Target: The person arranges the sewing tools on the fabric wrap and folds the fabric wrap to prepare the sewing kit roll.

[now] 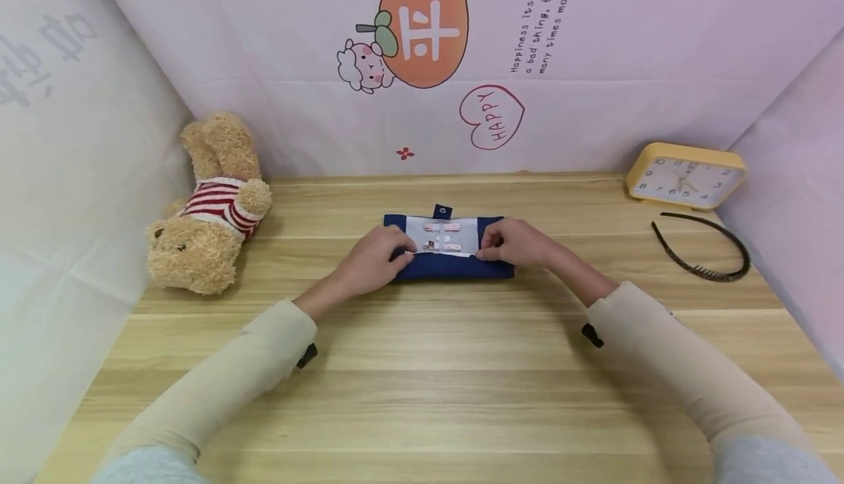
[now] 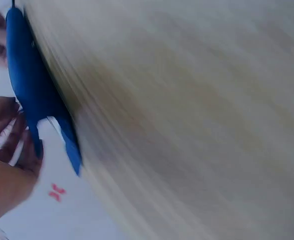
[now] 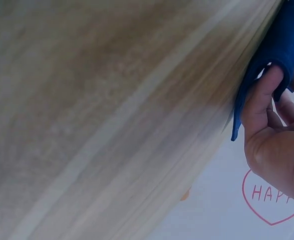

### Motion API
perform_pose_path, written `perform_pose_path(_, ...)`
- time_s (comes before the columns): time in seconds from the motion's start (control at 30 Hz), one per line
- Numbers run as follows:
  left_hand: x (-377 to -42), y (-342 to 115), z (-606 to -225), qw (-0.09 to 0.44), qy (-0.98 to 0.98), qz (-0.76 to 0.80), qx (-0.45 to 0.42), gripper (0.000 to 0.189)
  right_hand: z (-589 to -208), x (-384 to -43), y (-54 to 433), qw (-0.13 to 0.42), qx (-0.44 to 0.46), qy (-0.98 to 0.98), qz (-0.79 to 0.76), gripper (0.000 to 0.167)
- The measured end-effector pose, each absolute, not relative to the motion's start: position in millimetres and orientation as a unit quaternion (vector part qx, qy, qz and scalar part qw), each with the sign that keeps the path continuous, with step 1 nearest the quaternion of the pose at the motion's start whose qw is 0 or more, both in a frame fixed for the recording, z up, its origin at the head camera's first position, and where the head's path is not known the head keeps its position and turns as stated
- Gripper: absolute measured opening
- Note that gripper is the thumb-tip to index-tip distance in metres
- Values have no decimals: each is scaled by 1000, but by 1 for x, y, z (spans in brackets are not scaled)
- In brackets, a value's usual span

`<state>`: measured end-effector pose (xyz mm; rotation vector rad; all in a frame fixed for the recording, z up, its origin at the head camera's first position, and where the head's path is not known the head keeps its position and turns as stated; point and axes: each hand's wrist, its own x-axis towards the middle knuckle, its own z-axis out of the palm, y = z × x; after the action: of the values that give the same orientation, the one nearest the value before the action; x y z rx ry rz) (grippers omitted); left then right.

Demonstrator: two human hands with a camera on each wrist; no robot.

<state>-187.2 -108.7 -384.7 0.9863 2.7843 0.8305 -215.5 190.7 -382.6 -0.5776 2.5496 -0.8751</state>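
A navy-blue cloth organizer (image 1: 455,267) lies on the table in front of me, its near part folded over. Its light panel (image 1: 417,229) carries small pink hair clips (image 1: 451,227) under a pale strap, and a snap tab (image 1: 442,211) sticks out at the far edge. My left hand (image 1: 374,255) pinches the left end of the folded edge between thumb and fingers. At the opposite end, my right hand (image 1: 517,242) grips the same edge. In the right wrist view, the right thumb (image 3: 272,80) sits inside the curled blue fold, with the fingers outside it.
A teddy bear (image 1: 198,250) in a striped shirt lies at the left by the wall. Toward the back right stands a yellow clock (image 1: 686,174), and a dark headband (image 1: 741,253) lies in front of it. Printed cloth walls (image 1: 297,125) close off the wooden table's back and sides.
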Motion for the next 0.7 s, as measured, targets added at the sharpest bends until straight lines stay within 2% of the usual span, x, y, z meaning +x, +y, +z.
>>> perform_pose_path(0.07,-182,-101,-384,15,896,244,370,19,-382,-216,191,197,-201,907,-313,16)
perform_pose_path(0.17,-177,-92,-384,14,881,216,420,24,-382,-216,191,201,-197,908,-310,17)
perform_pose_path(0.37,-177,-87,-386,32,884,199,421,28,-384,-217,189,193,-200,915,-294,17)
perform_pose_path(0.5,-178,-86,-388,21,883,198,425,26,-379,-213,184,138,-235,925,-266,11)
perform_pose_path(0.6,-180,-86,-389,8,881,200,429,24,-374,-208,177,81,-285,921,-251,6)
perform_pose_path(0.7,-182,-87,-389,3,880,202,430,24,-370,-203,171,49,-338,908,-243,5)
